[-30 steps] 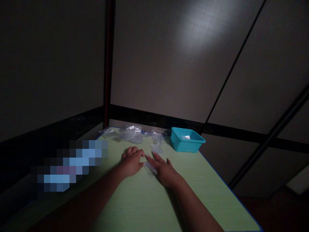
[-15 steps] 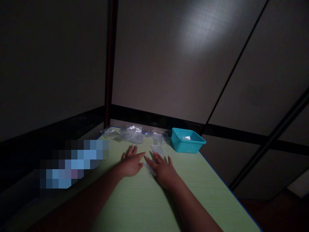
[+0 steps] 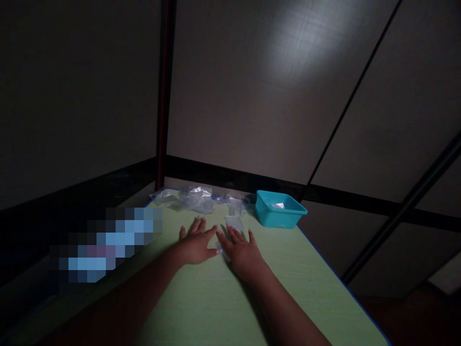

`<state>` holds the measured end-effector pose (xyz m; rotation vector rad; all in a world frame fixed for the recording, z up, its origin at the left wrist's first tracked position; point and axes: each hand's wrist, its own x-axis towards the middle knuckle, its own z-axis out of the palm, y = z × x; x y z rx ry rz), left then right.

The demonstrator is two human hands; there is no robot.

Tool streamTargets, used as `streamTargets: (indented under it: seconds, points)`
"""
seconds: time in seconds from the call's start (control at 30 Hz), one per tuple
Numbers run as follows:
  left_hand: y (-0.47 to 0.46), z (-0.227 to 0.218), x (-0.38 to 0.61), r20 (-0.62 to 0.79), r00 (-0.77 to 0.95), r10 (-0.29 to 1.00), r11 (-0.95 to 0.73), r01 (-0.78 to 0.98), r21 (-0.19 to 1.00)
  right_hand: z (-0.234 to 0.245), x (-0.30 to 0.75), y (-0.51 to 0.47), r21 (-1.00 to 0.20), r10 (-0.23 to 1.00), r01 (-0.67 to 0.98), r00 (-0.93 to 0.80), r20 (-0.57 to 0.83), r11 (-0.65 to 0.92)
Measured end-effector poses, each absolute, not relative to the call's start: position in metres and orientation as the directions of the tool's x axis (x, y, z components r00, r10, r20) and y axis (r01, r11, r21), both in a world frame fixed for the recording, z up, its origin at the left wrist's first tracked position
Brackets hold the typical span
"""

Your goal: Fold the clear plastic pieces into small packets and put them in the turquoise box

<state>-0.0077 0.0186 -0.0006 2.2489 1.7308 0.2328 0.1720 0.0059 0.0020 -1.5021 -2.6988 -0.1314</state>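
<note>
A small, flat, clear plastic piece, perhaps a bag (image 3: 234, 222), lies on the green tabletop, partly covered by my right hand (image 3: 245, 254). That hand rests palm down on it with the fingers spread. To its left, my left hand (image 3: 197, 244) is spread low over the table, fingers apart. Its thumb tip reaches the left edge of the plastic piece beside my right index finger. Whether the thumb presses on it I cannot tell. The middle of the plastic is hidden under my right hand.
Crumpled clear plastic bags (image 3: 197, 199) lie along the far edge of the green table (image 3: 201, 302). A turquoise basin (image 3: 279, 219) with something whitish inside stands at the far right. Dark panelled walls (image 3: 237, 105) rise behind. A blurred-out patch (image 3: 115, 240) covers the left side.
My left thumb has stretched a little rightward, to the edge of the plastic piece. My right fingers have shifted slightly on it. The bags and basin stay where they were.
</note>
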Motion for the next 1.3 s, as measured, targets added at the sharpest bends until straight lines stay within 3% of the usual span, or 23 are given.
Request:
streamTargets:
  seconds: [0.23, 0.47, 0.8, 1.0, 1.3]
  points:
    - [0.020, -0.002, -0.007, -0.031, 0.255, 0.966, -0.231, 0.913, 0.335, 0.004, 0.168, 0.005, 0.071, 0.843, 0.849, -0.529, 0.104, 0.524]
    - [0.021, -0.007, 0.002, 0.132, 0.162, 0.978, -0.194, 0.938, 0.288, 0.009, 0.167, 0.003, 0.071, 0.844, 0.847, -0.531, 0.074, 0.526]
    - [0.021, -0.013, 0.004, 0.112, 0.147, 0.983, -0.170, 0.957, 0.234, 0.014, 0.164, 0.001, 0.057, 0.857, 0.859, -0.512, 0.059, 0.509]
    - [0.024, -0.016, 0.003, 0.106, 0.155, 0.982, -0.178, 0.950, 0.256, 0.011, 0.175, 0.005, -0.048, 0.866, 0.865, -0.497, 0.049, 0.499]
    - [0.025, -0.014, 0.001, 0.087, 0.160, 0.983, -0.178, 0.938, 0.297, 0.026, 0.194, 0.001, -0.301, 0.847, 0.828, -0.522, -0.101, 0.474]
